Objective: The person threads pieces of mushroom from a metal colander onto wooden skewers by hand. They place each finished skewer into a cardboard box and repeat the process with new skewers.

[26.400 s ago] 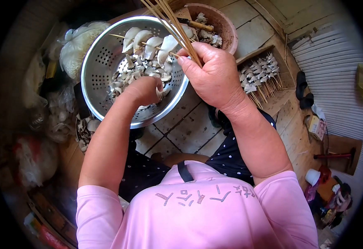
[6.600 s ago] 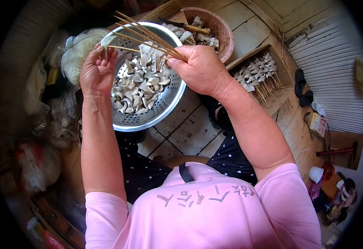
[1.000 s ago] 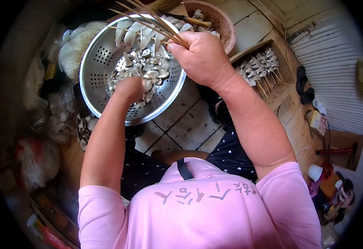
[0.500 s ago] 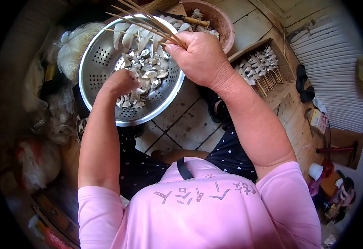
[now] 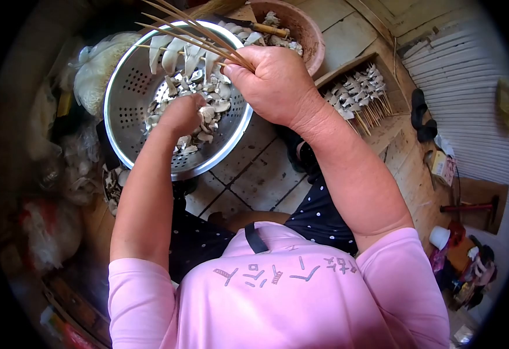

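My right hand [image 5: 275, 84] is closed around several bamboo skewers [image 5: 199, 32], which point to the upper left. One skewer, lower than the others, carries several pale oyster mushroom pieces [image 5: 193, 57] hanging over the colander. Inside the metal colander [image 5: 123, 110] lies a heap of torn oyster mushrooms [image 5: 219, 106]. My left hand [image 5: 180, 116] is down in that heap with its fingers curled; the fingertips are mostly hidden, and I cannot make out what they hold.
Finished mushroom skewers [image 5: 362, 96] lie in a cardboard box [image 5: 400, 87] to the right. Behind the colander stands a pink basin [image 5: 315, 38] with mushroom scraps and a wooden-handled knife [image 5: 269, 29]. Plastic bags [image 5: 100, 72] line the left. Black sandals [image 5: 422, 116] lie far right.
My left hand has moved right and deeper into the mushroom heap, its fingers curling. My right hand keeps its hold on the skewers. The whole view has shifted slightly.
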Tool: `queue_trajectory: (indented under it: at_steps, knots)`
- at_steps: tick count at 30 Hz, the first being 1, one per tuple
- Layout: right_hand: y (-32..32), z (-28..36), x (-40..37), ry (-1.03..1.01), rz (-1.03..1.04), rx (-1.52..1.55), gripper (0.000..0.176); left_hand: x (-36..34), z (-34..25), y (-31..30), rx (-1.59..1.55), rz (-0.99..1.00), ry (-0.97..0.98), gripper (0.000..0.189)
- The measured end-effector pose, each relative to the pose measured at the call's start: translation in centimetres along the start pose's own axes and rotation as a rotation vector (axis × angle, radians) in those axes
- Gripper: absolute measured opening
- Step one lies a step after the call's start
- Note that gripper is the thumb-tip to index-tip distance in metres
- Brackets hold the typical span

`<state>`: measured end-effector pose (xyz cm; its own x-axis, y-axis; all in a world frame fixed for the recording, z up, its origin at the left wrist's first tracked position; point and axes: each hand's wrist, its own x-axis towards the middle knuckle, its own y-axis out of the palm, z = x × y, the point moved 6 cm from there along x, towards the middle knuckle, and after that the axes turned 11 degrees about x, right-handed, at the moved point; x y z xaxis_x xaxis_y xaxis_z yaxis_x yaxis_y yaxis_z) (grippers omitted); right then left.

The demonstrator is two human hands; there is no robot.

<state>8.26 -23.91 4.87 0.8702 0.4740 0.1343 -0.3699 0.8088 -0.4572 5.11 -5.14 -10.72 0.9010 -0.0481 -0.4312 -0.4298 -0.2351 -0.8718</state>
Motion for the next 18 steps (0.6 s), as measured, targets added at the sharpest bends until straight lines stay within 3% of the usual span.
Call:
queue_trajectory:
  at_steps: [3, 5, 13, 16, 18]
  knots:
    - [-0.2, 0.2, -0.1, -0.011, 0.013, -0.027, 0.025, -0.7, -0.1, -1.0, -0.130, 0.149, -0.004, 0.034]
    - [-0.2, 0.2, -0.1, -0.012, 0.011, -0.019, 0.025, -1.6, 0.1, -0.8, -0.435, 0.355, -0.066, 0.036]
    - [-0.1, 0.0, -0.3, 0.012, 0.014, -0.006, 0.026, -2.3, 1.0, -1.7, -0.646, 0.360, -0.180, 0.034]
    - [0.0, 0.0, -0.2, 0.007, 0.012, -0.002, 0.026, -2.9, 0.8, -3.0, -0.851, 0.260, -0.218, 0.026]
    - [0.1, 0.1, -0.1, -0.003, 0.020, 0.007, 0.025, -2.9, 1.2, -4.7, -1.082, 0.077, -0.184, 0.024]
